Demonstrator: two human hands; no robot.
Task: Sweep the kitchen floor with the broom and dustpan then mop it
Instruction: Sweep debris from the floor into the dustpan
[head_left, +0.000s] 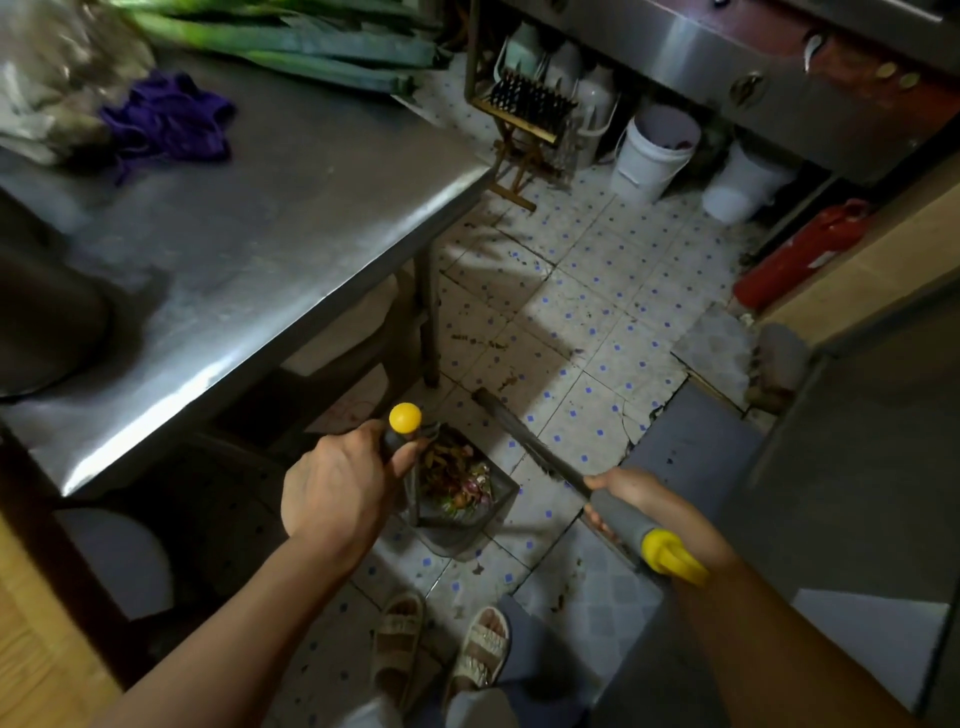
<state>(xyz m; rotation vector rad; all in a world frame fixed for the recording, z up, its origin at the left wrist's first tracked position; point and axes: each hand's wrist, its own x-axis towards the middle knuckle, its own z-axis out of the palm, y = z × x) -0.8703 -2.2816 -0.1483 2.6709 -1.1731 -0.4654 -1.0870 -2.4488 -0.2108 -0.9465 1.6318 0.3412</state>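
The broom (524, 441) slants across the tiled floor (587, 322), its dark bristle end down near the foot of the table leg (428, 322) and its grey grip with a yellow cap rising toward the lower right. The right hand (631, 493) is curled round that grip just above the bare shaft. The dustpan (457, 499) stands on the floor just left of the broom, in front of the person's sandals (441, 649), and holds a heap of scraps (454, 475), orange, pink and green. Its upright handle ends in a yellow knob (405, 417); the left hand (343, 488) grips the handle just below the knob, thumb laid along it.

The steel table (249, 223) fills the upper left. A purple cloth (171, 122) lies near its far left edge beside a crumpled clear bag (57, 78), and leeks (291, 41) lie along the far edge. On the floor beyond the table's far corner stand a wooden rack (524, 111) and white buckets (654, 150). A red extinguisher (800, 254) lies on its side at the right, against a wooden board. Dark stains and bits of dirt dot the tiles between table leg and extinguisher.
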